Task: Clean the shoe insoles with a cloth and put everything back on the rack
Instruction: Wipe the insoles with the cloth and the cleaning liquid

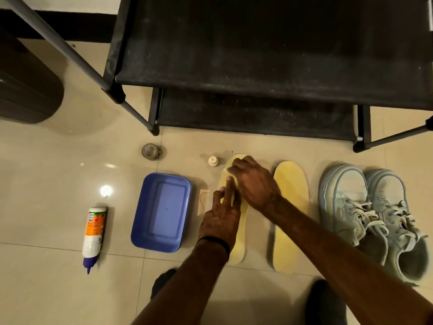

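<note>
You have the left hand flat, fingers spread, pinning the near insole to the floor beside the blue tub while the right hand, fingers curled, presses its toe end; judged light and floppy, so hold it mid-length.

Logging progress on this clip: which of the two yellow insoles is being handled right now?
The insole nearer the blue tub; both hands, left and right, rest on it. The other insole, beside the shoes, lies untouched.
</note>
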